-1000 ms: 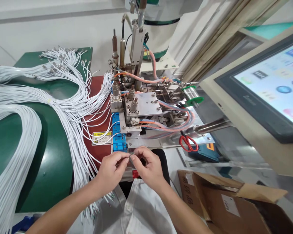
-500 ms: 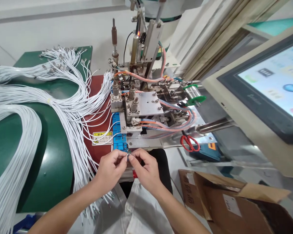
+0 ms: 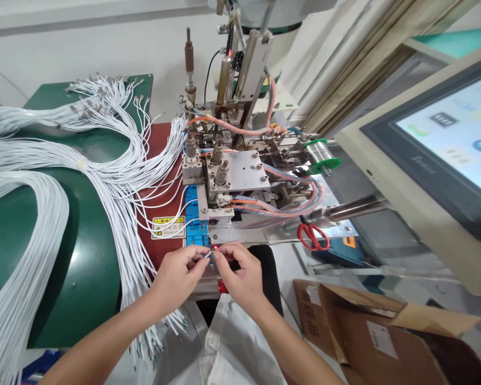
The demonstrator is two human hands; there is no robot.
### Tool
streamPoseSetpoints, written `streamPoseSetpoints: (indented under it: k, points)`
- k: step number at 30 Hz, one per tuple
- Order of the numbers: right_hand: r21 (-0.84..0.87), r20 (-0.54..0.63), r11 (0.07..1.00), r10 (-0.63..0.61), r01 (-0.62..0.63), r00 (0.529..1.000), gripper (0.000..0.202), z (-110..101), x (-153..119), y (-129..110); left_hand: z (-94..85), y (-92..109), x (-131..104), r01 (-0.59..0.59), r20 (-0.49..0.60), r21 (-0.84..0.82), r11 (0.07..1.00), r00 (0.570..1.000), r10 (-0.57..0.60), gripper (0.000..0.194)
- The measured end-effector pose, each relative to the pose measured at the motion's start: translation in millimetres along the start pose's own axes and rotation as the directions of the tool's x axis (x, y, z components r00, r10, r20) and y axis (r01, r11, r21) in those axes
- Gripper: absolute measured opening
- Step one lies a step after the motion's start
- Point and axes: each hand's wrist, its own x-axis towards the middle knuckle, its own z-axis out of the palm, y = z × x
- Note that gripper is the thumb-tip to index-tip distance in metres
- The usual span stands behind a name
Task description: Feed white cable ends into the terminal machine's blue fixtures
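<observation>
Our left hand (image 3: 178,275) clamps a thin wire (image 3: 209,254) beside the near right corner of the red surface (image 3: 161,135). Our right hand (image 3: 242,272) hides its tip, so we cannot tell whether that grip clamps it.

Head view, single: worn on the person's head, facing forward and down; left hand (image 3: 180,275) and right hand (image 3: 240,272) close, by near edge of red board (image 3: 158,140); far edge of green table (image 3: 92,251) farther off.
</observation>
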Motion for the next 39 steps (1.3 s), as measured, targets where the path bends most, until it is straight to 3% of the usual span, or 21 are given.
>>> streamPoseSetpoints:
  k: [7,16,21,25,29,32,39]
  points:
    - [0.009,0.082,0.979,0.204,-0.206,0.975,0.017,9,12,17,-23.0,-7,10,-0.137,0.034,0.422,0.896,0.99,0.135,0.017]
    - [-0.195,0.224,0.953,0.275,-0.233,0.935,0.016,7,24,21,-20.9,-13,20,-0.135,-0.007,0.494,0.859,0.987,0.159,0.017]
    - [-0.206,0.295,0.969,0.196,-0.138,0.935,0.019,2,29,22,-21.1,-11,22,-0.135,-0.015,0.517,0.845,0.986,0.167,0.017]
    - [-0.248,0.24,0.967,0.121,-0.059,0.963,0.033,11,28,25,-18.9,-12,20,-0.145,-0.007,0.558,0.817,0.984,0.18,0.018]
    - [-0.228,0.132,0.968,0.133,-0.1,0.982,0.037,24,23,32,-16.5,-12,16,-0.132,-0.021,0.674,0.727,0.98,0.197,0.019]
    - [-0.198,0.12,0.97,0.164,-0.138,0.979,0.038,26,22,35,-16.6,-14,14,-0.186,-0.004,0.744,0.642,0.959,0.282,0.02]
    - [0.114,-0.04,0.967,0.232,-0.227,0.972,0.036,7,26,37,-30.9,-17,-4,-0.368,0.136,0.739,0.564,0.902,0.41,0.027]
